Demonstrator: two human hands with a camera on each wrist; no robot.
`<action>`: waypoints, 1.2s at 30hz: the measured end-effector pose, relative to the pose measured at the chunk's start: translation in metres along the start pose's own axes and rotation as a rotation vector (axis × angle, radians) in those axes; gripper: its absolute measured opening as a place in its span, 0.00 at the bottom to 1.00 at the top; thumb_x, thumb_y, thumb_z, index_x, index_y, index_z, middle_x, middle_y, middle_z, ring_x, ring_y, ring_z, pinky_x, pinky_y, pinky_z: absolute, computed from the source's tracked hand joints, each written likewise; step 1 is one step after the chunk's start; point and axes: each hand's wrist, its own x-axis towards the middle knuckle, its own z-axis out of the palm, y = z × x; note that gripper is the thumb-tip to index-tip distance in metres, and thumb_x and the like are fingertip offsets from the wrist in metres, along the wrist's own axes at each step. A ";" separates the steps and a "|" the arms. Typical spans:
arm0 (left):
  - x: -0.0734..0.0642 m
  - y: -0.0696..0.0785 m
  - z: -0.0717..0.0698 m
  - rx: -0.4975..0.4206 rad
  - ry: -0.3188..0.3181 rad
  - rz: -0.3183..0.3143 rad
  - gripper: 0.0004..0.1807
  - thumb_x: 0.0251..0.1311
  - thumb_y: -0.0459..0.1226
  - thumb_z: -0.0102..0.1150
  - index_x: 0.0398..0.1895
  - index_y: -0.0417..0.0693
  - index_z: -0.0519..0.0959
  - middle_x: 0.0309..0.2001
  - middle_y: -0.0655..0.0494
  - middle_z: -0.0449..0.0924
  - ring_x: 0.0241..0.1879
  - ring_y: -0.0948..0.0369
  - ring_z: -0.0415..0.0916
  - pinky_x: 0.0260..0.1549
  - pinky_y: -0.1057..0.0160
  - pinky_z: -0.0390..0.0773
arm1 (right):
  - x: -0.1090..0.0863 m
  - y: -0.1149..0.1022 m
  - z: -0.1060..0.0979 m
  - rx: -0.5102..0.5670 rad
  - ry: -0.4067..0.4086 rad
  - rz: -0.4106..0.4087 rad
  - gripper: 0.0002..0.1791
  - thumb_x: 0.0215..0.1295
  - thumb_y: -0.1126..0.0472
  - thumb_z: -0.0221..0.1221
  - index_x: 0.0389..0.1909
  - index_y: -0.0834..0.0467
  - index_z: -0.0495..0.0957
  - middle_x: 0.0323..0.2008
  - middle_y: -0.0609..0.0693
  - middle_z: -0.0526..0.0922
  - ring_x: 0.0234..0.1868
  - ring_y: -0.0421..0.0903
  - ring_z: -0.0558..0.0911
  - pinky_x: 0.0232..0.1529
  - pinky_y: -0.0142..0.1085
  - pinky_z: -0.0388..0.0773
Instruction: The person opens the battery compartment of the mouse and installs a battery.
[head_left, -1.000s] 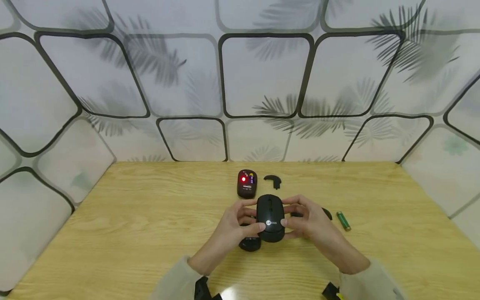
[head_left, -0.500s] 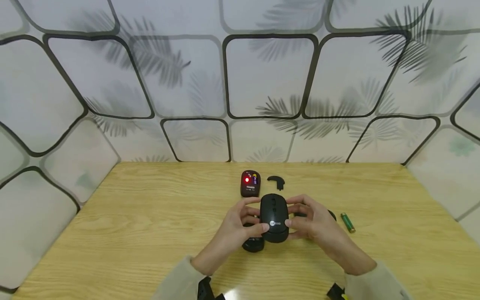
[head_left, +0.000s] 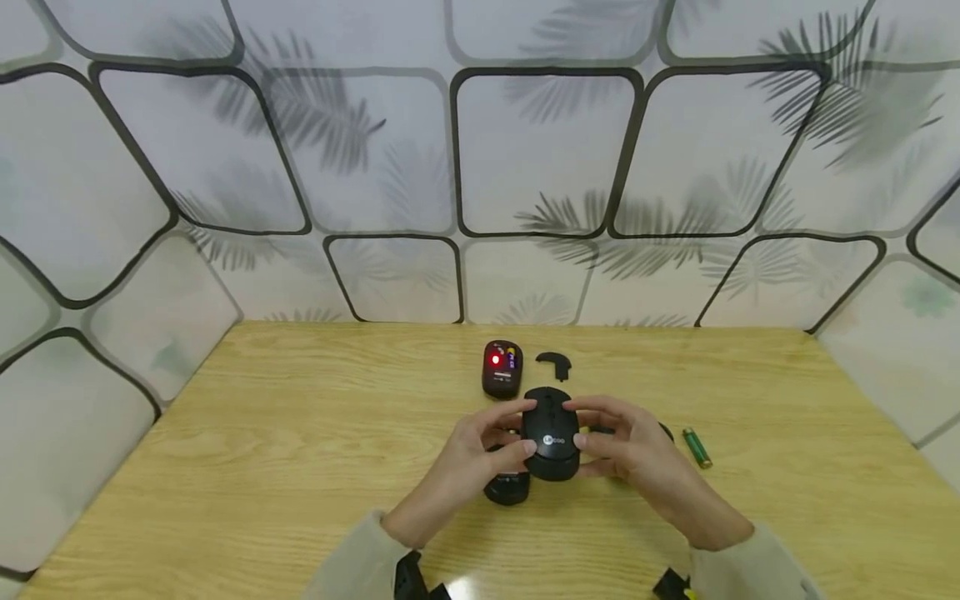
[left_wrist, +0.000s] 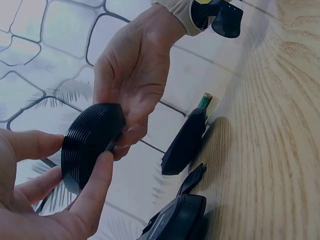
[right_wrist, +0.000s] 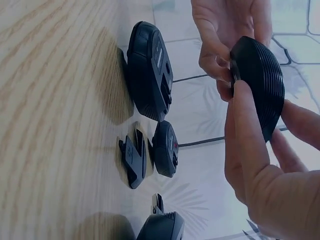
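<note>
Both hands hold up a black computer mouse (head_left: 551,446) between them, its buttons and white lettering facing up in the head view. My left hand (head_left: 487,437) grips its left side, thumb near the lettering and index fingertip on the front end. On the opposite side, my right hand (head_left: 626,437) grips it the same way. The wrist views show the held mouse's ribbed side (left_wrist: 87,145), well above the table. Below my left hand lies an overturned black mouse (head_left: 507,490), partly covered. Another dark mouse (right_wrist: 162,227) is mostly hidden behind my right hand in the head view.
Farther back lies an overturned mouse (head_left: 502,368) with a red light on and a battery in its open bay. Beside it is a loose black battery cover (head_left: 555,363). A green battery (head_left: 697,447) lies right of my right hand. A patterned wall (head_left: 525,283) borders the wooden table.
Both index fingertips have moved from the mouse's sides onto its front end, and the mouse tilts slightly. The head view has shifted a little; the things on the table stay put.
</note>
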 end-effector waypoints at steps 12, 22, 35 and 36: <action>0.002 0.002 0.002 -0.043 -0.008 0.024 0.31 0.58 0.19 0.60 0.68 0.33 0.72 0.44 0.45 0.81 0.42 0.58 0.82 0.44 0.56 0.87 | -0.003 -0.005 -0.002 -0.044 -0.017 0.019 0.34 0.67 0.73 0.61 0.72 0.73 0.61 0.56 0.64 0.75 0.48 0.45 0.84 0.47 0.40 0.87; 0.000 0.002 0.001 0.044 -0.010 0.022 0.20 0.66 0.30 0.63 0.59 0.27 0.77 0.34 0.51 0.80 0.37 0.56 0.82 0.35 0.59 0.89 | -0.005 -0.009 -0.002 -0.158 -0.156 0.052 0.27 0.74 0.63 0.59 0.65 0.77 0.66 0.36 0.58 0.83 0.30 0.46 0.85 0.33 0.38 0.88; -0.005 -0.002 0.005 0.005 -0.044 -0.042 0.17 0.72 0.37 0.59 0.51 0.27 0.78 0.43 0.44 0.85 0.38 0.51 0.86 0.37 0.56 0.89 | -0.004 -0.009 -0.002 -0.243 -0.182 0.078 0.15 0.77 0.59 0.56 0.46 0.71 0.78 0.29 0.53 0.82 0.27 0.45 0.81 0.27 0.37 0.85; -0.005 -0.003 0.004 -0.003 -0.059 -0.040 0.17 0.72 0.36 0.59 0.52 0.27 0.77 0.44 0.44 0.85 0.38 0.51 0.86 0.37 0.56 0.89 | -0.004 -0.009 -0.002 -0.238 -0.180 0.072 0.16 0.77 0.60 0.56 0.48 0.73 0.77 0.31 0.54 0.83 0.30 0.46 0.83 0.29 0.39 0.87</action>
